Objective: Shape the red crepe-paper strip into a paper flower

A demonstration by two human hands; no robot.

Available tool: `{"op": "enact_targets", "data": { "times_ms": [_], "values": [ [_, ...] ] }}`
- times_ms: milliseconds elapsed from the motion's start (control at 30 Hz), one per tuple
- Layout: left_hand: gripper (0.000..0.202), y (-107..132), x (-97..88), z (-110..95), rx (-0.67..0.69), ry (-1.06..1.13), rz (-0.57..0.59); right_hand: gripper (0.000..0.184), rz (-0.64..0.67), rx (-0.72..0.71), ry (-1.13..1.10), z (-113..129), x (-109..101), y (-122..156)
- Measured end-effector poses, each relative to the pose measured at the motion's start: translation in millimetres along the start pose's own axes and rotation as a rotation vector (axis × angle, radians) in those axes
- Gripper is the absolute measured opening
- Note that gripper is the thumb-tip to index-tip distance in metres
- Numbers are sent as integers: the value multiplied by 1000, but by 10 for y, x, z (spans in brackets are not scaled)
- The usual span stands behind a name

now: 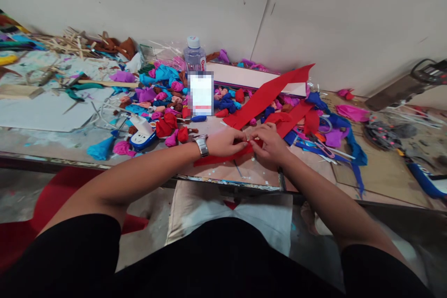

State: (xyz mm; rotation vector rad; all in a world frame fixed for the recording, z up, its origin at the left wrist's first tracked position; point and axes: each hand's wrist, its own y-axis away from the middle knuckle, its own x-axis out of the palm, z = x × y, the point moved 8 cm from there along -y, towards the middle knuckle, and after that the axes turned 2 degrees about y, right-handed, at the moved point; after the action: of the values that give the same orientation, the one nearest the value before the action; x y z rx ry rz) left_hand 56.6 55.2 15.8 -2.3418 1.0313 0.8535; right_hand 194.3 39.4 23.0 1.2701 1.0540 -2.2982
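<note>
Left end: pliers [90, 86] and sticks [78, 49] beside a white board [49, 114], well apart from the hands.
Socket: the white-and-blue socket [142, 139], a plug [140, 124] in it, sits just beyond the left forearm; a sideways sweep could knock it.
Pile: cloth knots [176, 86] crowd the worktop [254, 177]; a small piece dropped there could get lost.
Screen: a pixelated screen [201, 95] stands before the bottle [195, 58], hiding its lower part; a bump might topple it.
Red cloth: the red cloth [223, 159] lies under both hands near the front edge; too hard a pull could tear it or drag it off.
Left hand: the left hand [228, 142], below a watch [201, 145], has its fingertips bunched; whether they grip cloth, I cannot tell.
Right hand: the right hand [267, 143] meets it with bent fingers; its grip is hidden too. A slip of either could undo the work between them.
Strip: a long red strip [268, 96] crosses the white bar [240, 77] and could tangle.
Right end: scissors [325, 149] lie among scraps, with cardboard [380, 181] beyond.
</note>
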Motion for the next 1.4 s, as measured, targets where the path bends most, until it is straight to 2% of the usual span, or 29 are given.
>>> {"op": "enact_targets", "data": {
  "times_ms": [300,600,933,1400],
  "values": [
    [40,5,-52,-6,-59,-68,-11,9,-70,97,8,-115,-31,5],
    [38,-13,-2,63,-40,-56,-12,14,-7,-13,0,50,-28,3],
    [40,-19,-6,80,-49,-90,-5,10,-48,-13,10,34,-43,3],
    [33,-23,5,111,-104,-2,13,9,-94,-66,9,67,-88,-11]
  ]
}}
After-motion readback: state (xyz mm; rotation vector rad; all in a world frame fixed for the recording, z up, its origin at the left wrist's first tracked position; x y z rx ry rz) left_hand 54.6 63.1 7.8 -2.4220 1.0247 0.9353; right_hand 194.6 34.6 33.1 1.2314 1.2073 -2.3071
